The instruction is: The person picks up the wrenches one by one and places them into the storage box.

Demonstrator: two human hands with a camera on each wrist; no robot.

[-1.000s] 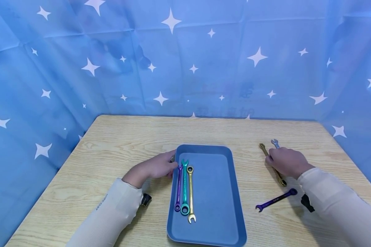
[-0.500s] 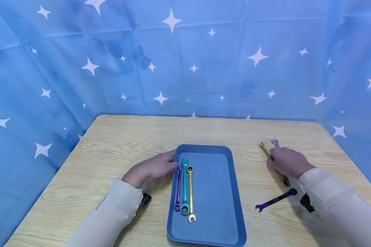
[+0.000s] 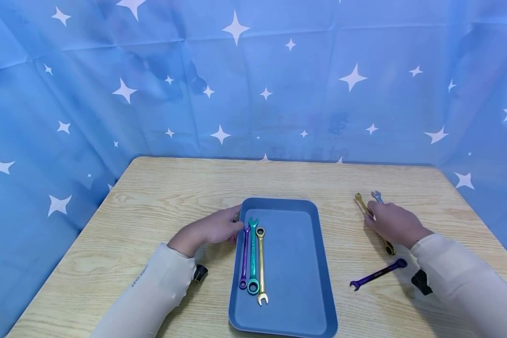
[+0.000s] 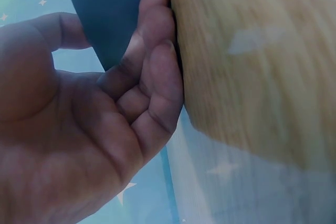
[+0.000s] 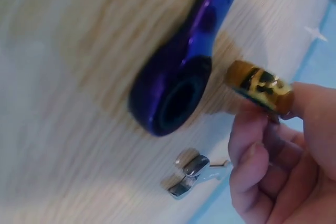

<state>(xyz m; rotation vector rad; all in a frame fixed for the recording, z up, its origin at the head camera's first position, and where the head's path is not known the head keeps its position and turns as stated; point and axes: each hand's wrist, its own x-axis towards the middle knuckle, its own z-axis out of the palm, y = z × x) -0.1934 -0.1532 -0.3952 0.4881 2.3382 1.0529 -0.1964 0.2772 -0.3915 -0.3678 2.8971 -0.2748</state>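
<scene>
My left hand (image 3: 215,227) holds the blue tray (image 3: 295,272) at its left side. In the left wrist view the thumb is on one side of the tray wall (image 4: 113,9) and curled fingers are on the other. To the right of the tray, my right hand (image 3: 395,223) pinches a gold combination wrench (image 3: 359,199). Its ring end (image 5: 260,85) shows between thumb and fingers in the right wrist view. A silver wrench (image 3: 377,196) lies just beyond that hand, mostly hidden by it. Nearer me, a purple wrench (image 3: 378,274) lies on the table.
Inside the tray, along its left side, lie a purple wrench (image 3: 244,258), a green wrench (image 3: 252,256) and a gold wrench (image 3: 261,265). The wooden table (image 3: 186,183) ends at a blue star-patterned curtain (image 3: 245,94).
The gold wrench has turned slightly in my right hand and its far end has shifted up a little. My left hand, the tray and the other wrenches stay put.
</scene>
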